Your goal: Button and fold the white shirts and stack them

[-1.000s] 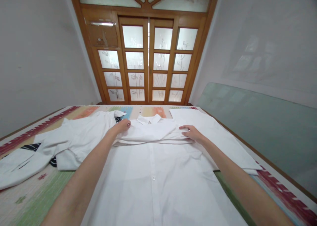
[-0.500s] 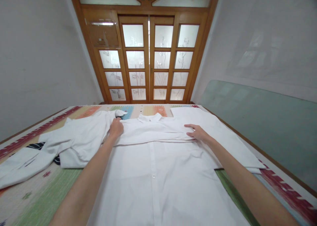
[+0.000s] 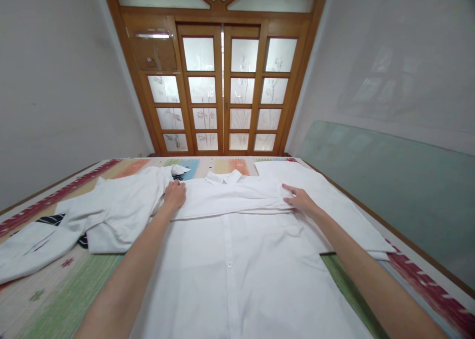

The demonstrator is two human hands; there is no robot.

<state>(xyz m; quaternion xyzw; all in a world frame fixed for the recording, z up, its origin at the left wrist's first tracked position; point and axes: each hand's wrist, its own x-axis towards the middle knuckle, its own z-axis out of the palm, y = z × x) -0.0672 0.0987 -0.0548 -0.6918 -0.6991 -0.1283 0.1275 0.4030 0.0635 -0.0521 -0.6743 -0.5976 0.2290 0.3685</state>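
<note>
A white button-up shirt (image 3: 208, 269) lies front side up, its collar (image 3: 223, 177) at the far end. Its long sleeves (image 3: 230, 200) lie folded across the chest, one over the other. At the left end of the folded sleeves, my left hand (image 3: 175, 194) is closed on the cloth with curled fingers. My right hand (image 3: 300, 199) rests at the sleeves' right end, index finger and thumb apart and touching the fabric; its other fingers are partly hidden.
A crumpled white garment (image 3: 115, 205) with dark striped parts lies on the left. Another white garment (image 3: 334, 205) lies flat on the right. Beneath is a patterned cloth (image 3: 67, 284). A pale green panel (image 3: 386, 170) stands along the right wall; wooden glazed doors (image 3: 222, 91) are ahead.
My right hand has shifted slightly right, and its index finger and thumb have come closer together. My left hand has moved very little. The shirt lies almost the same.
</note>
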